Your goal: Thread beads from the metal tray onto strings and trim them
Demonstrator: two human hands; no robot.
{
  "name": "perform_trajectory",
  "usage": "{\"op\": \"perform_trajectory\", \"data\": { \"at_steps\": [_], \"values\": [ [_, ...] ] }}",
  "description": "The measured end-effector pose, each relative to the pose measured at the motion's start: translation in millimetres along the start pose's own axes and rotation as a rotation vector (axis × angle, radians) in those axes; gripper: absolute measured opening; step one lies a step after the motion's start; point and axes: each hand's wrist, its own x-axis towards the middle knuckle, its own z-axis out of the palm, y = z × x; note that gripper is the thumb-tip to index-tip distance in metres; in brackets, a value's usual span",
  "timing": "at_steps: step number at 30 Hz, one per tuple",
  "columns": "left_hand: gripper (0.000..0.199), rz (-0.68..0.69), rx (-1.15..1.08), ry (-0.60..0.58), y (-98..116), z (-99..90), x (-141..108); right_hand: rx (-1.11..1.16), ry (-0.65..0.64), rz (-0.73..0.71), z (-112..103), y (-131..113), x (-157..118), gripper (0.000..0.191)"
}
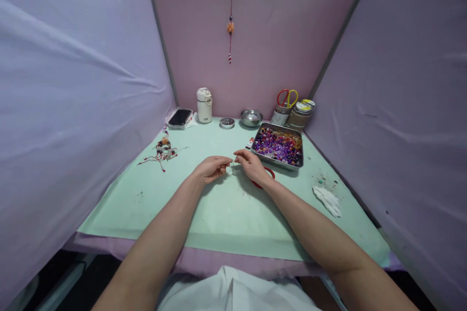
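Over the middle of the pale green tabletop, my left hand [213,167] and my right hand [251,165] face each other with fingertips almost touching. A thin, pale strand [232,168] hangs in a small loop between them; its exact kind is too fine to make out. The left thumb and forefinger pinch it, and the right fingertips close on its other side. Beneath my right wrist lie red-handled scissors [270,172], partly covered by the hand. Just beyond that hand stands a metal tray [288,165] of purple, red and dark beads [277,145].
Finished-looking beaded cords [165,148] lie at left. Along the back stand a phone [180,117], a white bottle [205,106], a small dish [226,123], a steel bowl [251,117] and jars [299,115]. A crumpled white cloth [327,200] lies right. A beaded pendant [230,27] hangs behind.
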Motion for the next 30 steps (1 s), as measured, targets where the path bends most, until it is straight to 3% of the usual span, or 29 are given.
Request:
{"op": "perform_trajectory", "data": {
  "at_steps": [3, 6, 14, 17, 21, 25, 30],
  "values": [
    [0.012, 0.053, 0.031, 0.048, 0.0, 1.4, -0.6, -0.099, 0.09, -0.098, -1.6, -6.3, -1.4, 0.014],
    [0.011, 0.081, 0.052, 0.108, 0.6, 3.1, -1.3, -0.143, 0.07, -0.154, 0.4, -8.0, -3.5, 0.013],
    [0.011, 0.131, 0.106, 0.136, -3.1, 5.2, -0.7, -0.097, -0.014, -0.087, 16.8, 1.7, -8.0, 0.009],
    [0.013, 0.245, 0.188, 0.214, -6.3, 1.3, 2.9, -0.127, 0.0, -0.12, 15.4, -2.3, -9.4, 0.008],
    [0.012, 0.438, 0.467, 0.293, -9.8, -3.7, 8.0, -0.303, 0.024, -0.19, 7.8, -7.0, -9.4, 0.011],
    [0.008, 0.541, 0.693, 0.183, -9.5, -3.5, 8.4, -0.418, 0.045, -0.235, 0.8, -9.1, -6.6, 0.014],
    [0.011, 0.575, 0.748, 0.038, -5.9, 1.6, 3.0, -0.17, 0.03, -0.168, -2.5, -9.5, -2.3, 0.017]
  ]
}}
